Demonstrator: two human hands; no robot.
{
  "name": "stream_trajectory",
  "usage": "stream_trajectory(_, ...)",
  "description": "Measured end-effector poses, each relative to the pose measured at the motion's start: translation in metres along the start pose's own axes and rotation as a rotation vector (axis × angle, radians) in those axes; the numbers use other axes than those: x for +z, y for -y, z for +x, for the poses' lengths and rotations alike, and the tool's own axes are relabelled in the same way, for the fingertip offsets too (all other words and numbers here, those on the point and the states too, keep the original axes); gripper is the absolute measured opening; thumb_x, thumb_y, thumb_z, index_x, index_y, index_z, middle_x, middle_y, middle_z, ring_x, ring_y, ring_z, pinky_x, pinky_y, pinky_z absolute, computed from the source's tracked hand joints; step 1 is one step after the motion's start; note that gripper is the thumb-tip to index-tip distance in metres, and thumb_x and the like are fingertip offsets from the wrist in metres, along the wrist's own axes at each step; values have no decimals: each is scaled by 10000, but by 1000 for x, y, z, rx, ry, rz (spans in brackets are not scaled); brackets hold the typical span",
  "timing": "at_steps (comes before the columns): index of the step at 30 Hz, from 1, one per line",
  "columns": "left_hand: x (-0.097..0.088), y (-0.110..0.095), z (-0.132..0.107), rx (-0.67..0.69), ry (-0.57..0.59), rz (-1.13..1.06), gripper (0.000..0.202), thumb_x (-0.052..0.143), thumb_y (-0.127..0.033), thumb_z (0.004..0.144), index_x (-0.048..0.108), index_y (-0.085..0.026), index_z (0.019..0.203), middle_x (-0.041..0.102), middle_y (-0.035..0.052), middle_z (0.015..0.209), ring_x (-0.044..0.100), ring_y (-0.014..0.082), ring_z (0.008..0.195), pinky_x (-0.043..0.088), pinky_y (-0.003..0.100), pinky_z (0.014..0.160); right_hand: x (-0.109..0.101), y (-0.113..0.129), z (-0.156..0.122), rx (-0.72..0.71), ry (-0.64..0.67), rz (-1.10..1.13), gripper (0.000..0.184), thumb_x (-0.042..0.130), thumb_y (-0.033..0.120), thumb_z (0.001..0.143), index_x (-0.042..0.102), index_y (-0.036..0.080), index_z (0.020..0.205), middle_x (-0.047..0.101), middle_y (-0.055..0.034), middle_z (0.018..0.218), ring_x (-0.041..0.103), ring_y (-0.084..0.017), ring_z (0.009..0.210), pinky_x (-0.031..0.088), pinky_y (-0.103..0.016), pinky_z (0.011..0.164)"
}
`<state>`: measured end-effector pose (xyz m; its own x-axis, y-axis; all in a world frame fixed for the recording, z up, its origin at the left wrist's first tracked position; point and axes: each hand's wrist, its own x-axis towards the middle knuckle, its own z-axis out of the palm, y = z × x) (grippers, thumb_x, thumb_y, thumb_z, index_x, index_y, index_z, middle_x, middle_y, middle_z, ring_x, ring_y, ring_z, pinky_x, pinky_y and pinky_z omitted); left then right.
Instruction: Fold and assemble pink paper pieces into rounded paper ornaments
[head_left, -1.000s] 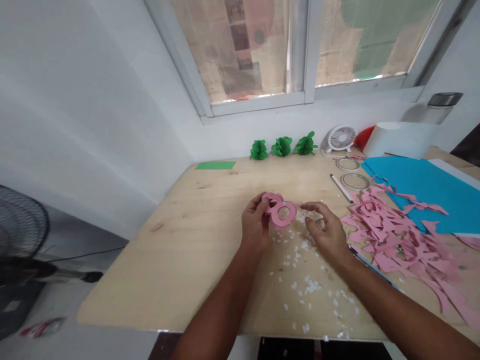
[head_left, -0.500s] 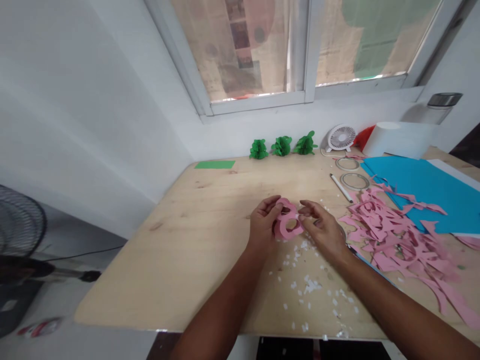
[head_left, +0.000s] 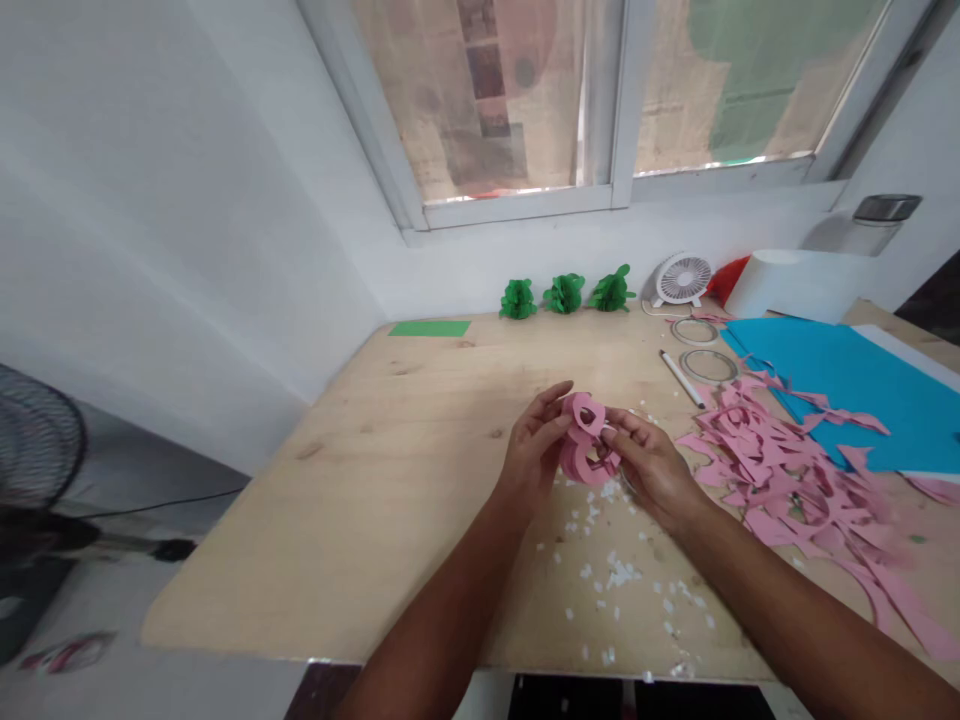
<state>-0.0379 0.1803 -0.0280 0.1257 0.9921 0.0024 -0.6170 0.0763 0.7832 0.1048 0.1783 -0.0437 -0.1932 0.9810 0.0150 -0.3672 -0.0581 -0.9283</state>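
A stack of pink paper rings (head_left: 587, 447) is held between both hands above the middle of the wooden table (head_left: 390, 500). My left hand (head_left: 535, 447) pinches the rings from the left with thumb and fingers. From the right, my right hand (head_left: 651, 464) grips the same rings, fingers curled onto them. Small white paper bits (head_left: 611, 570) lie scattered on the table below the hands.
A heap of pink paper scraps (head_left: 780, 480) lies at the right, over a blue sheet (head_left: 862, 380). Two tape rings (head_left: 705, 362), a white pen (head_left: 681, 377), a small white fan (head_left: 681, 278), three green paper flowers (head_left: 564, 294) and a green sheet (head_left: 429, 328) sit toward the far edge.
My right hand moved left from the table and took hold of the pink rings held in my left hand. Both hands shifted slightly right, with the rings now bunched between them.
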Motion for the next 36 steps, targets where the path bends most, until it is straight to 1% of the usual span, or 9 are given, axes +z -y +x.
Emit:
stream_trajectory(4, -1, 2, 1, 5, 0, 4, 462, 722, -223, 648, 605, -191, 1094, 669, 51, 976, 621, 143, 809, 458, 260, 744, 1, 3, -2, 85, 41, 149, 287, 718, 315, 701, 679, 195, 959, 684, -36, 831, 569, -136, 686, 441, -258, 670)
stream_trajectory(8, -3, 2, 1, 1, -12, 12, 450, 712, -225, 644, 610, -191, 1081, 664, 56, 992, 618, 154, 820, 456, 270, 737, 1, 2, -2, 140, 49, 224, 252, 730, 273, 695, 687, 194, 932, 675, -21, 804, 565, -121, 675, 442, -245, 675)
stream_trajectory(12, -4, 1, 0, -6, 10, 19, 459, 700, -243, 671, 589, -202, 1114, 623, 75, 1103, 602, 164, 878, 454, 289, 786, 3, 1, -2, 124, 1, 202, 245, 748, 278, 675, 686, 201, 899, 679, -11, 797, 576, -119, 689, 444, -241, 696)
stream_trajectory(14, -4, 2, 0, -15, 21, 44, 519, 720, -229, 658, 563, -221, 1153, 587, 75, 1163, 583, 166, 927, 450, 288, 809, 3, 1, -2, 108, -31, 197, 272, 756, 295, 664, 683, 205, 911, 688, -16, 817, 595, -132, 727, 450, -252, 721)
stream_trajectory(16, -2, 3, -1, -19, 18, 72, 603, 751, -191, 615, 542, -237, 1179, 561, 69, 1188, 562, 169, 969, 445, 285, 832, 2, -1, -1, 100, -41, 193, 312, 756, 308, 661, 679, 206, 945, 698, -27, 846, 612, -148, 761, 456, -268, 745)
stream_trajectory(18, -1, 5, -1, -17, -1, 89, 649, 764, -165, 589, 531, -247, 1189, 551, 59, 1178, 551, 167, 978, 439, 284, 849, 0, -2, 0, 90, -39, 181, 348, 756, 319, 659, 671, 207, 978, 704, -35, 854, 624, -161, 770, 461, -285, 752)
stream_trajectory(23, 1, 10, -2, -14, -47, 94, 646, 748, -180, 606, 510, -255, 1202, 562, 35, 1095, 552, 152, 935, 427, 288, 860, 0, -4, 0, 60, -52, 106, 369, 746, 348, 664, 656, 215, 996, 711, -37, 836, 637, -183, 785, 461, -298, 731)
stream_trajectory(29, -1, 12, -1, -32, -43, 70, 691, 731, -122, 561, 500, -250, 1200, 567, 28, 1076, 553, 149, 917, 424, 286, 845, 1, -4, 0, 50, -73, 42, 391, 736, 372, 664, 642, 212, 1009, 704, -40, 844, 624, -185, 748, 458, -311, 718)
stream_trajectory(36, 1, 10, -2, -50, -40, 33, 660, 736, -147, 583, 502, -240, 1194, 570, 35, 1066, 556, 148, 917, 420, 293, 852, 0, -6, 0, 48, -87, 34, 371, 736, 366, 667, 640, 223, 995, 695, -22, 820, 605, -156, 691, 457, -301, 720)
